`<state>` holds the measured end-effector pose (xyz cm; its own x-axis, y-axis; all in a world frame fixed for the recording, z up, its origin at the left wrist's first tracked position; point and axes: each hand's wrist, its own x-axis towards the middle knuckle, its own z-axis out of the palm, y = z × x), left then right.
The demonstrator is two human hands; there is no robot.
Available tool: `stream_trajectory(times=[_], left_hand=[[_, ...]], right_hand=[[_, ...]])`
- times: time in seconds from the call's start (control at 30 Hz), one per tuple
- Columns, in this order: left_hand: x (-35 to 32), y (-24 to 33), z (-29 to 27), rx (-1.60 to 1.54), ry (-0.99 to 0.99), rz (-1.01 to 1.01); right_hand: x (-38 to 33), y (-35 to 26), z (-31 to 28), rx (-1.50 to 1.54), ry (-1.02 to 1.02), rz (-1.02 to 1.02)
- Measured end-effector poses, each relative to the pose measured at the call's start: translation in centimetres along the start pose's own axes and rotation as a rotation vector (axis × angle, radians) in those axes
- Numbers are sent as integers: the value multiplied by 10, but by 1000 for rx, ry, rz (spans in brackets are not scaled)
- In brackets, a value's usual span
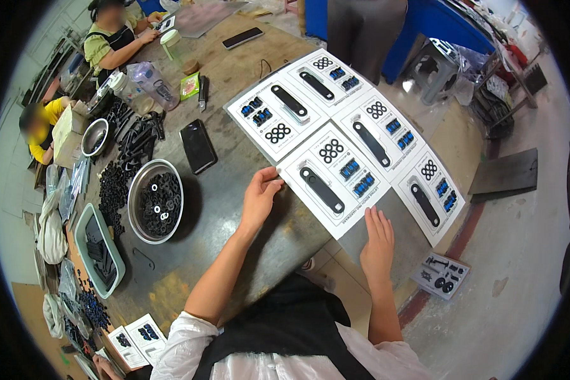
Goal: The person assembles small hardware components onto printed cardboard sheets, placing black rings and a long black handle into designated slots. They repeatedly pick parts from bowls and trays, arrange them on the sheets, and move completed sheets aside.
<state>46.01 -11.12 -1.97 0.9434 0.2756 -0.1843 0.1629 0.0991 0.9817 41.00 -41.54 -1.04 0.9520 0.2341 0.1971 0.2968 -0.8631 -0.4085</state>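
Several white hardware cards lie on a grey sheet [396,212]. Each carries a black flat bar, a cluster of black rings and blue-and-black small fasteners. The nearest hardware card [320,209] is between my two hands. At its left corner my left hand [261,196] has thumb and bent fingers closed at the edge. My right hand [378,240] lies along the lower right edge, fingers straight and together, tips touching the card's border. Beyond it are a far left card [266,136], a far right card [380,171] and a right-hand card [424,228].
Left of my arm stand a metal bowl [130,209] of black rings and a green tray [113,278] of black bars. A black phone [198,147] lies nearby. Two people sit at the far left, and another person [364,38] stands beyond the cards. A box [441,275] sits lower right.
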Motion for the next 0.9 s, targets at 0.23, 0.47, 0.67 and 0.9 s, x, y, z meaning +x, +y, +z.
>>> stream_trajectory(times=[0.23, 0.47, 0.67, 0.9], left_hand=[[6, -3, -5, -9, -29, 25], [7, 0, -5, -9, -38, 45], [2, -4, -5, 84, -46, 96], [-2, 23, 6, 721, 47, 320]], right_hand=[[5, -2, 2, -33, -4, 6], [5, -8, 5, 12, 15, 14], [5, -6, 8, -28, 7, 12], [7, -5, 11, -20, 8, 17]])
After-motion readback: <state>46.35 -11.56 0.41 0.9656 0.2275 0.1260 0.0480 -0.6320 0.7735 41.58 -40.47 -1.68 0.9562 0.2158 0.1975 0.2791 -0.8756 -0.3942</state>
